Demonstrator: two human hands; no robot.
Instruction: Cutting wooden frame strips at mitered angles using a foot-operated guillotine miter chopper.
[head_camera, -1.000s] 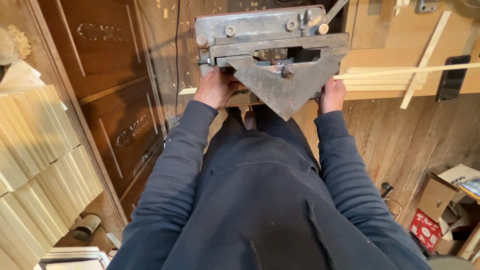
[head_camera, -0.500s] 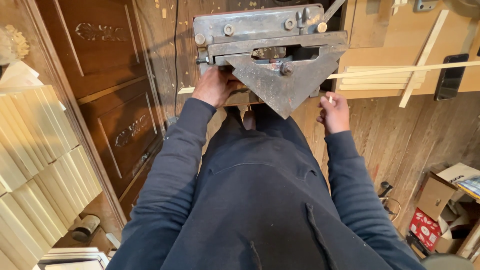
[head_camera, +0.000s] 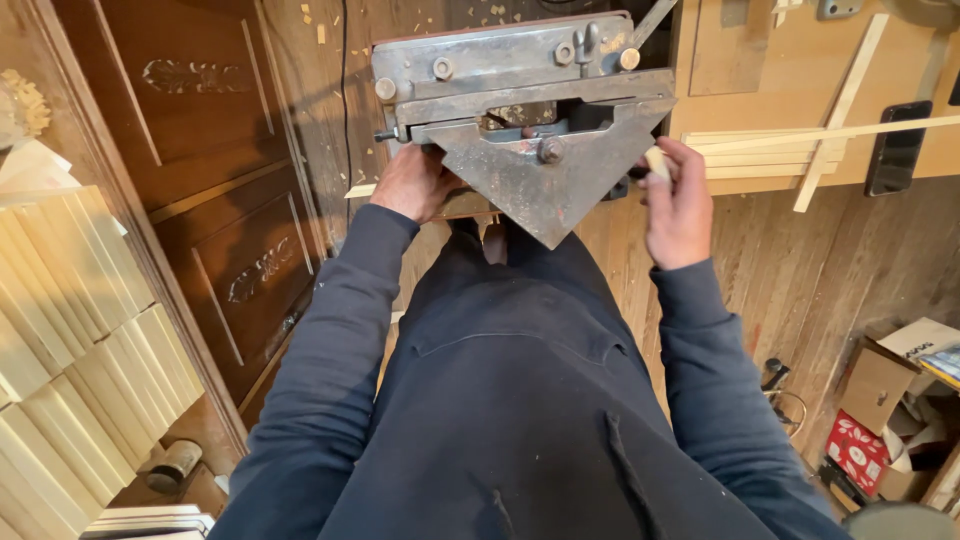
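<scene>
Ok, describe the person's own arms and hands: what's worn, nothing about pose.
Both arms wear long, dark navy sleeves of a soft, plain sweatshirt-like top, ending in ribbed cuffs at the wrists. The left hand and right hand are bare: no gloves, and no rings or watch that I can see.

Wooden plank floor (head_camera: 800, 260) — dark carved cabinet (head_camera: 200, 200) at left.

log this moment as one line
left hand: under metal cutter, grip hidden | right hand: holds pale wood strip beside cutter
</scene>
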